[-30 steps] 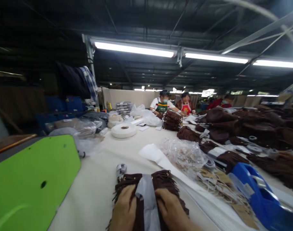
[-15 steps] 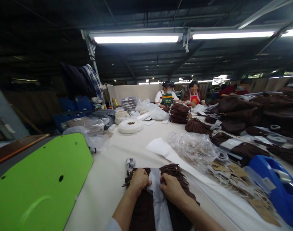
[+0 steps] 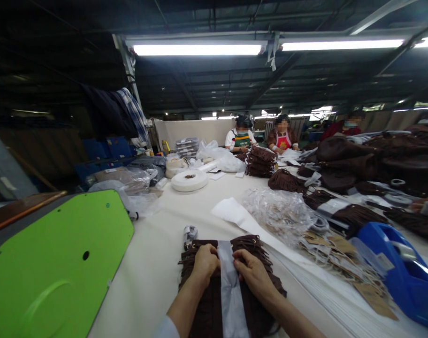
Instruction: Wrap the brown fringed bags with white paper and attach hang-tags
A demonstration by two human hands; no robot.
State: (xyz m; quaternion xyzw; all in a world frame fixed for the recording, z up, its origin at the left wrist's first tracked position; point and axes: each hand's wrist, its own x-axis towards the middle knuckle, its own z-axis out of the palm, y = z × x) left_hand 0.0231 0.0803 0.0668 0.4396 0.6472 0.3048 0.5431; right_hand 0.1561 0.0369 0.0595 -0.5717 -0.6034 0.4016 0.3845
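Note:
A dark brown fringed bag (image 3: 210, 305) lies on the pale table in front of me, with small metal eyelets near its top edge. Down its middle runs a grey-white strip (image 3: 231, 291). My left hand (image 3: 206, 264) is closed at the strip's left edge, fingertips partly hidden. On the opposite edge, my right hand (image 3: 251, 270) pinches the strip between thumb and fingers. A small bundle wrapped in grey material (image 3: 190, 234) sits by the bag's top left corner.
A green panel (image 3: 66, 258) stands at left. To the right are clear plastic (image 3: 277, 209), brown tags (image 3: 340, 244), a blue tape dispenser (image 3: 400, 277) and brown bags. A white roll (image 3: 189, 180) lies farther back. Several people sit at the far side.
The strip now lies flatter and straighter over the bag's top edge. Both hands stay at its sides, with the right fingers a little more extended. The view has shifted slightly.

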